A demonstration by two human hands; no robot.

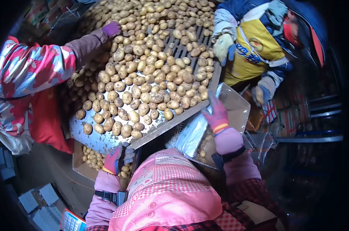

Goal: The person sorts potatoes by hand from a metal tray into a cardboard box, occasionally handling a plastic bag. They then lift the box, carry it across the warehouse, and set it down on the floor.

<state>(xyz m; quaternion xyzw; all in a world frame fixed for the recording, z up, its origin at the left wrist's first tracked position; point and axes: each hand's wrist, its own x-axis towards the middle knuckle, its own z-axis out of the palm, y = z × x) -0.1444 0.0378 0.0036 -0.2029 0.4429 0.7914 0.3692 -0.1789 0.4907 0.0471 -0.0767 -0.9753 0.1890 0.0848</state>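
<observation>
Potatoes (pixel 143 88) cover a sloping metal sorting table (pixel 80 129), thinning out toward its lower edge. My left hand (pixel 119 158), in a pink and grey glove, is at the table's lower edge, above a carton (pixel 80 159) holding potatoes; whether its fingers grip anything is hidden. My right hand (pixel 216 111), in a similar glove with an orange cuff, has its fingers spread. It is over the edge of a second carton (pixel 236 106), beside clear plastic film (pixel 191 134). Some potatoes (pixel 204 148) lie inside that carton.
Across the table at the right, a co-worker in a yellow apron (pixel 247 54) has one gloved hand by the table edge. Another person's patterned sleeve (pixel 36 69) reaches over the potatoes from the left. A calculator (pixel 71 221) and pale blocks (pixel 47 194) are at lower left.
</observation>
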